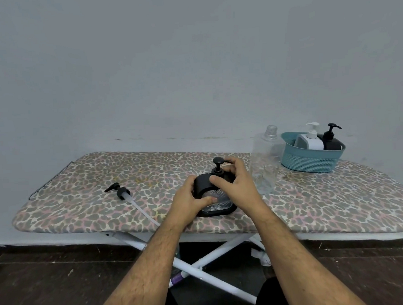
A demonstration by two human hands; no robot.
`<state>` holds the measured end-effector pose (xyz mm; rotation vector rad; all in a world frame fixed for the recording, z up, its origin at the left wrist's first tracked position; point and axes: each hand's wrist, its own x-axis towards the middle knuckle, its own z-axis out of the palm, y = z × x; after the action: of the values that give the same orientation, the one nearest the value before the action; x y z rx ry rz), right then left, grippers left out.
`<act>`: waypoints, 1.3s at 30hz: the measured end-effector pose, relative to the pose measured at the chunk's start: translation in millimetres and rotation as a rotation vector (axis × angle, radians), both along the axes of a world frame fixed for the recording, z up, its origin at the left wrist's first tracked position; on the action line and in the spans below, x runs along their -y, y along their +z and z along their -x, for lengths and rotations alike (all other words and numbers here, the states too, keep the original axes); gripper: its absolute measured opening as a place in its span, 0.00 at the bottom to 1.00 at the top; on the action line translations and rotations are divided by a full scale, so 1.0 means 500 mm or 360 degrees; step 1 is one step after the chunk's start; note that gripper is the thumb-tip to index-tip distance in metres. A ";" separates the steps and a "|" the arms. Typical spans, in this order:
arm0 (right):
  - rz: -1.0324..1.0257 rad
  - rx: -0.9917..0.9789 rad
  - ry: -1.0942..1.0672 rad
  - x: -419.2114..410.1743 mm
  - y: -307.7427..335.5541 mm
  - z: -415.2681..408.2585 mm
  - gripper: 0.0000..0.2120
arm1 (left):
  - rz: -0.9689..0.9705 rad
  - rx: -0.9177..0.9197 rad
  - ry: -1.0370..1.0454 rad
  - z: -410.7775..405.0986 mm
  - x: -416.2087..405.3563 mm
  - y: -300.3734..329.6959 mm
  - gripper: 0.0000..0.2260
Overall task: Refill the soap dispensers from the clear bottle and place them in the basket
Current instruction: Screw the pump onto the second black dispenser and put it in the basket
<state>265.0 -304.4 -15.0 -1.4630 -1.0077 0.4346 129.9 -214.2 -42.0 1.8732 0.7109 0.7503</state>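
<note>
Nearest the camera, both bare forearms reach forward over the edge of the ironing board (pixel 81 206) and meet on the black dispenser (pixel 216 198), a low black unit with a clear ribbed tray at its front, standing on the leopard-print cover near the board's near edge. The left hand (pixel 189 201) cups the dispenser's left side, thumb laid across the tray's near rim, fingers curled round the body to steady it. The right hand (pixel 233 182) arches over the top with fingers bent round the collar of the pump head (pixel 218 163), which looks like a screwing grip, though whether it is tightening or loosening cannot be told. The chief risk, as I judge it, is a cross-threaded or loose pump, which would leak once the dispenser sits in the basket; a hard twist could also skid the base toward the edge if the left hand slackens. Just to the right, the clear bottle (pixel 266 162) stands uncapped and apparently near empty, close enough for the right elbow or wrist to tip it. Off to the left lies a loose pump (pixel 120 192) with its long tube trailing forward. Farthest back on the right, the teal basket (pixel 312 162) holds a white dispenser (pixel 311 139) and a dark dispenser (pixel 330 139), both upright.
</note>
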 end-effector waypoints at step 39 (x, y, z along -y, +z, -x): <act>0.0008 -0.0052 0.0045 -0.010 0.006 -0.012 0.14 | 0.0023 0.0043 -0.0008 -0.001 -0.005 -0.006 0.25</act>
<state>271.0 -299.5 -12.1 -1.4430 -1.0028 0.4805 130.1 -211.8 -45.1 1.8480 0.6929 0.7640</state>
